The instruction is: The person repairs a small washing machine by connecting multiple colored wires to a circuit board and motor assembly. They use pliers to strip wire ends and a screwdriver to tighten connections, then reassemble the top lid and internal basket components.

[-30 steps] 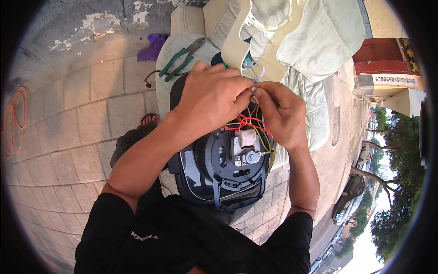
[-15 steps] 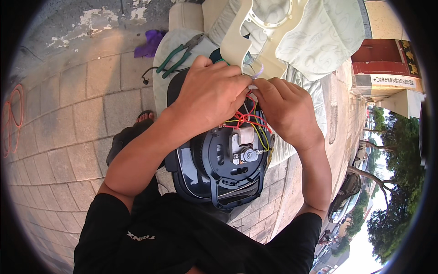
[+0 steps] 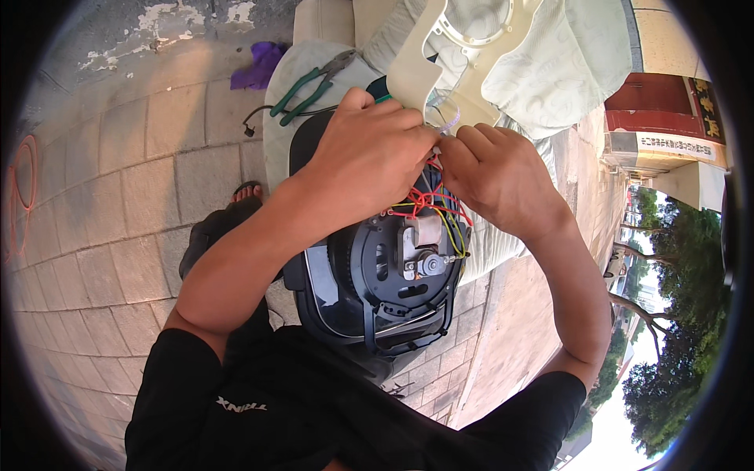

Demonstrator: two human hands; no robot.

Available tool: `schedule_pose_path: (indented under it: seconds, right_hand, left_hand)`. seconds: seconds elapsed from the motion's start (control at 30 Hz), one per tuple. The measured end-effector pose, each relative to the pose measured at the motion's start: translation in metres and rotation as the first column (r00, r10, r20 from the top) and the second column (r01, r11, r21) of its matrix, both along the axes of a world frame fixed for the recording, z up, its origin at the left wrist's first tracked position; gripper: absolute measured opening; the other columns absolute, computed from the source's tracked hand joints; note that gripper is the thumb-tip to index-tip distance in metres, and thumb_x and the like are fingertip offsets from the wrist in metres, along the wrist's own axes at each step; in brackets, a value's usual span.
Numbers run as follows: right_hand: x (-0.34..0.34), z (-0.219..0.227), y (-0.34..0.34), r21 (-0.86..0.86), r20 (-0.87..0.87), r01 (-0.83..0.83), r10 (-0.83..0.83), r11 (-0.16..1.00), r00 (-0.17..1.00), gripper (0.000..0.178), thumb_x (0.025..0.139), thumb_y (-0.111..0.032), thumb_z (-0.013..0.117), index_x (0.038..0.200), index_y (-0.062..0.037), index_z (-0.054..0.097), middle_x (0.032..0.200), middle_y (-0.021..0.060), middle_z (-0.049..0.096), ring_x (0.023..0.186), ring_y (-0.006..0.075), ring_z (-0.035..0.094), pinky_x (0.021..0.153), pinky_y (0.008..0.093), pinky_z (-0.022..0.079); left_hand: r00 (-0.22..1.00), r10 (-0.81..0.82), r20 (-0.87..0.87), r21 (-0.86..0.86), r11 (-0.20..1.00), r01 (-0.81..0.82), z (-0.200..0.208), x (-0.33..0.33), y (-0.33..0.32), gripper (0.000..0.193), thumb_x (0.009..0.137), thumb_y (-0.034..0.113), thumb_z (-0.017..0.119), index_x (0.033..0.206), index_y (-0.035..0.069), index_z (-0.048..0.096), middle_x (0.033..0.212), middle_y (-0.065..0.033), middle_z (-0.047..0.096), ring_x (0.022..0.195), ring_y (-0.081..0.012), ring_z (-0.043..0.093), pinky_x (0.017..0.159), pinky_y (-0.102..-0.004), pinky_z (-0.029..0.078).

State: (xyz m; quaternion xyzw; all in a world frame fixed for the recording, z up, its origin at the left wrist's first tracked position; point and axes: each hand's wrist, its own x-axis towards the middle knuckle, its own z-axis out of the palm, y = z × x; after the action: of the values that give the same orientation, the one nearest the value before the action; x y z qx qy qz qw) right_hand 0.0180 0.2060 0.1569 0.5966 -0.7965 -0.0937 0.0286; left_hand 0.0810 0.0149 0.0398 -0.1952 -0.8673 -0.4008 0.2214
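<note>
A black appliance with its casing off [image 3: 336, 294] stands in front of me, a motor [image 3: 428, 264] exposed on its round plate. Red and yellow wires [image 3: 426, 202] bunch above the motor and run up to my fingers. My left hand [image 3: 373, 153] is closed, its thumb and fingertips pinching a wire end. Close against it, my right hand [image 3: 499, 177] is closed on the wires too; the fingers hide the exact spot. Just beyond my fingertips is a pale purple looped strip [image 3: 449, 122], beside a cream plastic housing [image 3: 415, 69] with a round opening.
Green-handled pliers [image 3: 308, 94] lie on the pale cloth-covered seat [image 3: 550, 86] beyond the appliance. A black cable with a plug [image 3: 250, 131] hangs by its left edge. On the paving lie a purple cloth [image 3: 259, 66] and an orange hose [image 3: 28, 173]. Trees [image 3: 675, 251] line the street at right.
My right forearm and elbow have swung outward to the right, and the right hand has tilted slightly. Both hands stay together at the wires.
</note>
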Motion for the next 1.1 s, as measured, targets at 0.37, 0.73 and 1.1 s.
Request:
schedule_pose_path:
  seconds: [0.37, 0.73, 1.1]
  right_hand:
    - [0.004, -0.01, 0.002, -0.205, 0.3, 0.242, -0.174, 0.948, 0.938, 0.014, 0.084, -0.003, 0.076, 0.09, -0.0042, 0.063, 0.08, 0.0121, 0.062, 0.072, 0.0349, 0.066, 0.061, 0.0446, 0.053]
    - [0.016, -0.025, 0.007, -0.19, 0.594, 0.564, -0.364, 0.803, 0.718, 0.01, 0.092, -0.006, 0.074, 0.097, -0.0009, 0.068, 0.086, 0.0153, 0.068, 0.073, 0.035, 0.067, 0.067, 0.0398, 0.056]
    - [0.003, -0.014, 0.01, -0.153, 0.393, 0.347, -0.265, 0.925, 0.881, 0.022, 0.102, -0.02, 0.069, 0.098, 0.0006, 0.073, 0.086, 0.0229, 0.071, 0.083, 0.045, 0.069, 0.075, 0.0512, 0.056]
  left_hand:
    - [0.999, 0.009, -0.048, -0.008, 1.0, -0.01, -0.005, -0.002, 0.001, 0.018, 0.091, 0.011, 0.075, 0.109, 0.01, 0.077, 0.092, -0.0017, 0.068, 0.095, -0.0222, 0.066, 0.089, -0.0395, 0.042]
    - [0.997, 0.017, -0.069, -0.008, 1.0, -0.017, -0.007, -0.002, -0.001, 0.019, 0.091, 0.01, 0.075, 0.11, 0.009, 0.078, 0.092, -0.0021, 0.07, 0.094, -0.0226, 0.068, 0.09, -0.0392, 0.042]
    - [0.994, 0.024, -0.105, -0.043, 0.999, -0.029, -0.001, -0.003, 0.0, 0.02, 0.099, 0.013, 0.07, 0.117, 0.009, 0.078, 0.096, -0.0039, 0.071, 0.094, -0.0247, 0.068, 0.092, -0.0391, 0.043]
